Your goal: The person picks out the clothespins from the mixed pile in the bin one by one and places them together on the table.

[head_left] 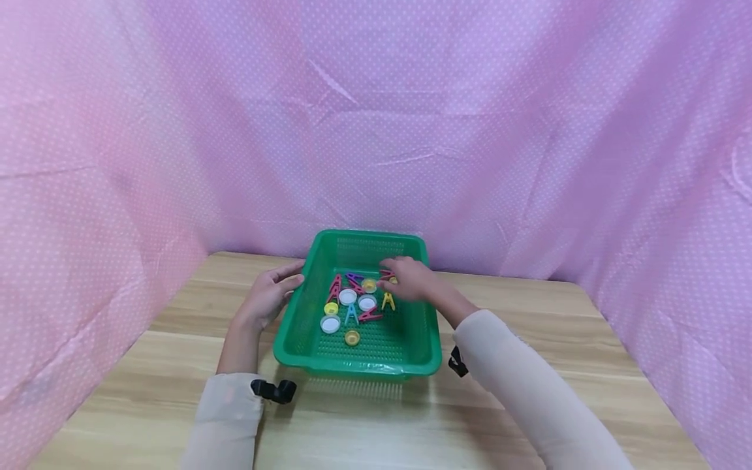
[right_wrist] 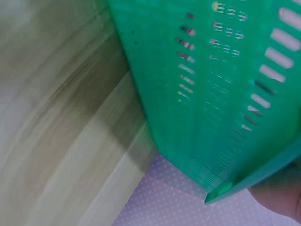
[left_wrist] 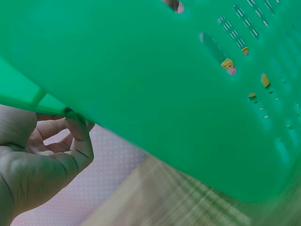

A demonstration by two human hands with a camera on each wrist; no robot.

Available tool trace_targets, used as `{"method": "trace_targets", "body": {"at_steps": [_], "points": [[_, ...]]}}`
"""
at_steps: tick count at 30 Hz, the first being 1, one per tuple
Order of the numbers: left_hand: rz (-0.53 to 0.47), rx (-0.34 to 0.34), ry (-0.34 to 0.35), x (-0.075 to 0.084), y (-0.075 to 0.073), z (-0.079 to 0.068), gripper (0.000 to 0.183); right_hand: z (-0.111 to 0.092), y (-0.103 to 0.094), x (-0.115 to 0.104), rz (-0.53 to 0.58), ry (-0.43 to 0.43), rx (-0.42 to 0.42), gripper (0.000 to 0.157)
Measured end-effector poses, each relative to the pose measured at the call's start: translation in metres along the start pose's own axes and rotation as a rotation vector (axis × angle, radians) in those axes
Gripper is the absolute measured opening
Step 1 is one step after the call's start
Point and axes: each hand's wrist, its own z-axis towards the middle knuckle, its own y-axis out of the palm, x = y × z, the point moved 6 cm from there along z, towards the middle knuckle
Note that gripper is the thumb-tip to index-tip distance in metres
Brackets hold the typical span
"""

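A green plastic basket (head_left: 370, 365) sits on the table, with small things scattered over its perforated floor. My left hand (head_left: 267, 297) holds its left rim; the left wrist view shows thumb and fingers (left_wrist: 77, 141) pinching the edge. My right hand (head_left: 408, 279) reaches over the right wall, fingers spread above a red clothespin (head_left: 386, 274) near the far right corner. Around it lie a yellow clothespin (head_left: 388, 301), a blue clothespin (head_left: 351, 314), a purple clothespin (head_left: 354, 277) and several pink-red ones. Round white caps (head_left: 330, 324) and yellow caps (head_left: 352, 337) lie among them.
The wood-grain table (head_left: 182, 365) extends to both sides of the basket. A pink dotted cloth (head_left: 376, 130) hangs behind and along both sides. Black straps (head_left: 273, 391) sit at both wrists. The basket's right wall (right_wrist: 202, 117) stands close to the right wrist camera.
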Motion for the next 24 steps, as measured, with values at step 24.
{"method": "trace_targets", "body": {"at_steps": [24], "points": [[-0.013,-0.001,-0.002,0.002,-0.002,0.002,0.048,0.032,0.038,0.009,-0.123,0.020,-0.265,0.038]]}}
